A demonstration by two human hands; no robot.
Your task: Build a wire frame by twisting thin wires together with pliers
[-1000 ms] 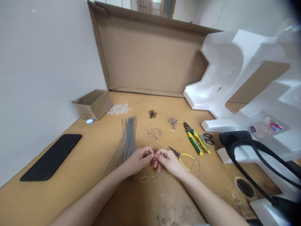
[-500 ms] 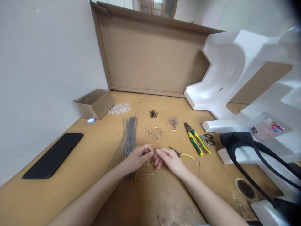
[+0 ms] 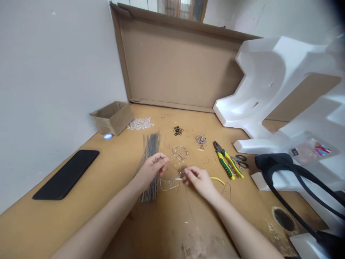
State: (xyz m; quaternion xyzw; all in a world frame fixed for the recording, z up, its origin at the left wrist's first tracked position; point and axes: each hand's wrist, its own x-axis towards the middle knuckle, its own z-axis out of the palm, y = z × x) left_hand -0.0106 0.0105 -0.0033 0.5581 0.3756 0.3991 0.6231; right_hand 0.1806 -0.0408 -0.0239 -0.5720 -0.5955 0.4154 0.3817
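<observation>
My left hand (image 3: 154,166) is raised over the bundle of thin grey wires (image 3: 151,144), its thumb and forefinger pinched together. Whatever it pinches is too fine to make out. My right hand (image 3: 198,180) is closed on a piece of bent thin wire (image 3: 172,183), which loops out to the left over the tabletop. Behind the right hand, small yellow-handled pliers (image 3: 217,180) are mostly hidden. Just beyond the hands lies a ring of twisted wire (image 3: 180,153).
Big green-and-yellow pliers (image 3: 228,163) and scissors (image 3: 241,160) lie at right, near black straps (image 3: 272,162) and white foam (image 3: 258,79). Further back are black rings (image 3: 178,130), a wire coil (image 3: 201,139), clear small pieces (image 3: 140,123) and a cardboard box (image 3: 111,117). A black phone (image 3: 67,175) lies left.
My hands have moved apart. The left has risen up and to the left; the right has shifted slightly right, with the wire loop now showing between them.
</observation>
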